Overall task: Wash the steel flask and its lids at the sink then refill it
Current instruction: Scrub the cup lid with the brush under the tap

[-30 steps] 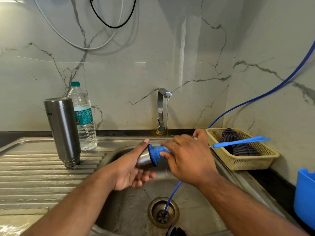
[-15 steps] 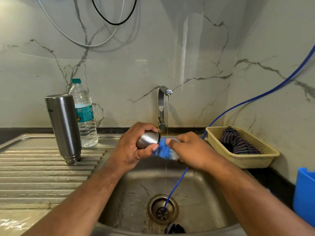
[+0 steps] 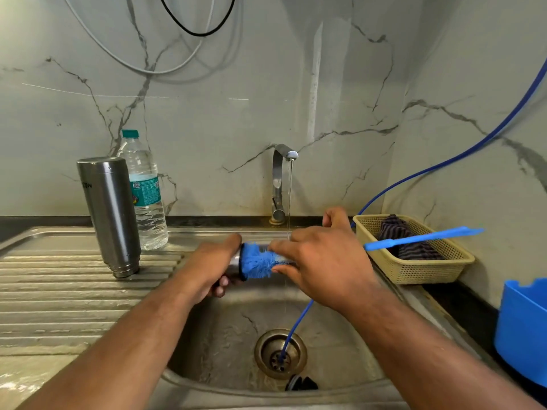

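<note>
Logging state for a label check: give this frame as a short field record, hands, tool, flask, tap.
left hand: grips small steel lid over steel sink basin
right hand: holds blue bristle brush, bristles at the lid's mouth
water: chrome tap running, thin stream
left of basin: tall steel flask stands neck down on ribbed drainboard, untouched
behind it: clear plastic water bottle
far right: beige plastic basket holding dark striped cloth

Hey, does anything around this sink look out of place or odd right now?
One thing: a thin blue hose trails from the right wall across the steel sink and ends in the drain strainer, where a hose would not normally sit. The tall steel flask stands mouth-down on the ribbed drainboard, which looks like deliberate draining.
</note>
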Demonstrator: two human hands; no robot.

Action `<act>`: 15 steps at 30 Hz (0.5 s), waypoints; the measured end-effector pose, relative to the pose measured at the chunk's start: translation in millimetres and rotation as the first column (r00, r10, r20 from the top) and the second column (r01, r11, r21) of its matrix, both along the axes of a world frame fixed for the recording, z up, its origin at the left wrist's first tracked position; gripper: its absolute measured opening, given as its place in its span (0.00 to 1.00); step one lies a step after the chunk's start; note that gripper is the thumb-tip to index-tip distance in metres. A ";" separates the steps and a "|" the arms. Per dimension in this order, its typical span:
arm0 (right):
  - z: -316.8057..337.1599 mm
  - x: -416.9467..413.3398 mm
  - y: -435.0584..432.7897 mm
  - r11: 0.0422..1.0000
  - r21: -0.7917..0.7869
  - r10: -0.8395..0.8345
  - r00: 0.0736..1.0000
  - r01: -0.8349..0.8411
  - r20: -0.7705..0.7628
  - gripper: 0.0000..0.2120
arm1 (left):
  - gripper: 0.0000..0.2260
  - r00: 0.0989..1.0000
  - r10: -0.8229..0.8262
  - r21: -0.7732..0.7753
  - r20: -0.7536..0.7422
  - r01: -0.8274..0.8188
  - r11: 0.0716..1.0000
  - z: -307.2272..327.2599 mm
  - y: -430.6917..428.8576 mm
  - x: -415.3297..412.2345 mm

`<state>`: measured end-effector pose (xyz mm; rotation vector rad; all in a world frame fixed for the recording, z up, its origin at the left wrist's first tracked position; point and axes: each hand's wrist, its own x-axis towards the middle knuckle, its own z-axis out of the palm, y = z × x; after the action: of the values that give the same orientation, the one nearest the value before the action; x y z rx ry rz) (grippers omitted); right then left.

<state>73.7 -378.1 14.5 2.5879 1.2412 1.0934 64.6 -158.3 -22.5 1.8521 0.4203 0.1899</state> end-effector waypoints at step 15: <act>135.9 -35.5 -74.2 0.833 -0.363 -0.457 0.889 0.417 -0.028 0.18 | 0.25 0.873 -0.434 -0.227 0.221 0.479 0.848 -2.3 -71.0 -18.8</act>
<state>38.2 -452.3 150.4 2.4936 0.7065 0.5823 45.8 -229.3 -24.7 1.5929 -0.1161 -0.0462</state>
